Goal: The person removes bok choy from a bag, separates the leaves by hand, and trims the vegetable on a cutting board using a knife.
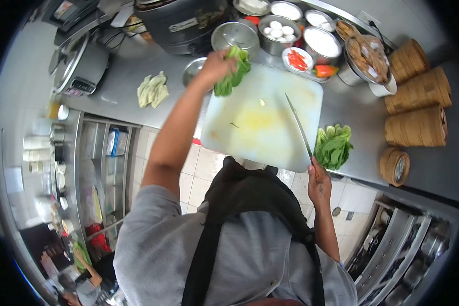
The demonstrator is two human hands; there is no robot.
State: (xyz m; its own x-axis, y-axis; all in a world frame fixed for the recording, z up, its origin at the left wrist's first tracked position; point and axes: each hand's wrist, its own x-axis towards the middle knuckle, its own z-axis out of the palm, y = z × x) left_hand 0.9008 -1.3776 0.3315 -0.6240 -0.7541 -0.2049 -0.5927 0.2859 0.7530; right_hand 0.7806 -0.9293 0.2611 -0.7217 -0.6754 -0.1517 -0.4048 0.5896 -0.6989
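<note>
My left hand is closed around leafy bok choy above the far left corner of the white cutting board. My right hand grips a long kitchen knife by its handle at the board's near right edge. The blade points away from me and slants left over the board; I cannot tell whether it touches the surface. A dark scrap and a pale bit of vegetable lie on the yellow-stained board. More bok choy is piled on the counter right of the board, beside the knife.
Behind the board stand a steel bowl, a pot of eggs, sliced red pepper and a whole pepper. Bamboo steamers line the right. A cloth and cooker are left. Another person is lower left.
</note>
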